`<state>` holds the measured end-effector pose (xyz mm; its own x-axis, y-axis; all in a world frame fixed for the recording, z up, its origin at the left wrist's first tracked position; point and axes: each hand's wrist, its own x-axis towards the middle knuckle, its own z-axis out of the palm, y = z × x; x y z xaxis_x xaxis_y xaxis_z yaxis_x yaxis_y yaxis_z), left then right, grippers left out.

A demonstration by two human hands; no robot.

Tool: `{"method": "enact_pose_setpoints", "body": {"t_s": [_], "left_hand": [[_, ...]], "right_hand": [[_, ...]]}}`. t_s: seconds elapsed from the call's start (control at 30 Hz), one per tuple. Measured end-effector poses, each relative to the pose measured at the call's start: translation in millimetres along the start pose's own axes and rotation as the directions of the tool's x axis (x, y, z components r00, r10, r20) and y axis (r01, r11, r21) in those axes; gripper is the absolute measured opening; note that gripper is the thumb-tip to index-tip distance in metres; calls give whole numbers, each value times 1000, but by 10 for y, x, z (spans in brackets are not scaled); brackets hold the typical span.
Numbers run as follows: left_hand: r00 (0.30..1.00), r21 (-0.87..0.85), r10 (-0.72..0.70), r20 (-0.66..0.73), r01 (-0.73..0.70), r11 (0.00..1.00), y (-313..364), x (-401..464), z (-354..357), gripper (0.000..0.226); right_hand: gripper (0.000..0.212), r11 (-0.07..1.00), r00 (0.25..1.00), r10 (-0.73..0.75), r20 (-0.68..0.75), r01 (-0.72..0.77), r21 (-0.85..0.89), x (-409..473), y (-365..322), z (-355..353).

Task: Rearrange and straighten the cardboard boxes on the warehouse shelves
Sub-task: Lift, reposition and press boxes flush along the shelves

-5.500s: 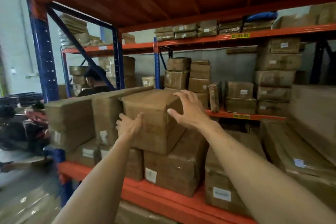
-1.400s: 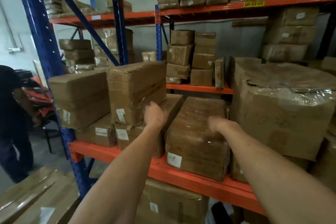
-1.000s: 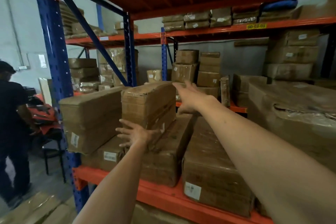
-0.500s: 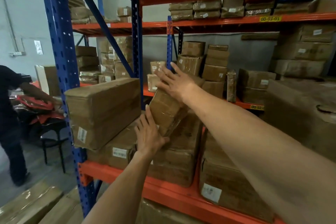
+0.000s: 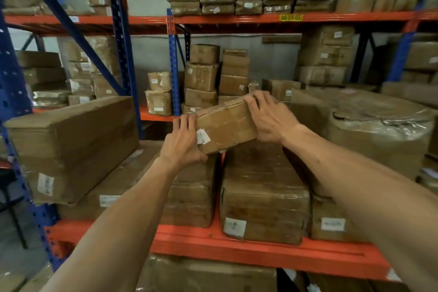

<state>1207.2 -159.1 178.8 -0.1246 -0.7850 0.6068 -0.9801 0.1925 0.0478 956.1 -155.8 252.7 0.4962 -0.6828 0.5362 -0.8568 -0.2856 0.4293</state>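
While tilted, taped cardboard box (image 5: 226, 128) held above two lower boxes (image 5: 263, 187) on orange shelf (image 5: 248, 248). Left hand (image 5: 183, 141) gripped near-left end beside white label (image 5: 202, 136), fingers wrapped over edge. Right hand (image 5: 267, 118) clasped upper-right end, fingers curled over top. Long box (image 5: 71, 144) lay well left.

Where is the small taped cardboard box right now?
Centre of the head view: small taped cardboard box, tilted, gripped between left hand and right hand.
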Motion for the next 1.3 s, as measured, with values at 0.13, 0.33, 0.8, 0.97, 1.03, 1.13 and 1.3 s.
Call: {"method": "enact_pose_setpoints", "body": {"t_s": [0.13, 0.33, 0.8, 0.97, 1.03, 1.13, 1.3], "left_hand": [[993, 85, 111, -28, -108, 991, 606, 119, 2, 124], [977, 156, 158, 146, -180, 971, 1256, -195, 376, 118], [956, 124, 28, 293, -67, 990, 1227, -466, 553, 116], [939, 55, 75, 335, -99, 994, 1133, -458, 523, 116], [908, -175, 161, 386, -99, 980, 949, -442, 380, 110], [919, -346, 125, 374, 13, 938, 466, -477, 169, 109], [843, -189, -370, 390, 467, 864, -536, -523, 208, 81]], "right_hand": [[114, 990, 992, 127, -25, -128, -66, -509, 354, 142], [130, 956, 964, 183, 192, -129, -262, -1299, 544, 503], [117, 969, 929, 201, 310, -142, -202, -1466, 321, 605], [114, 974, 908, 210, 362, -163, -154, -1419, 311, 520], [115, 981, 902, 196, 385, -180, -79, -1307, 318, 440], [103, 965, 927, 152, 343, -214, 150, -1093, 188, 271], [68, 928, 1000, 4, 28, -14, 373, -573, -640, 135]]}}
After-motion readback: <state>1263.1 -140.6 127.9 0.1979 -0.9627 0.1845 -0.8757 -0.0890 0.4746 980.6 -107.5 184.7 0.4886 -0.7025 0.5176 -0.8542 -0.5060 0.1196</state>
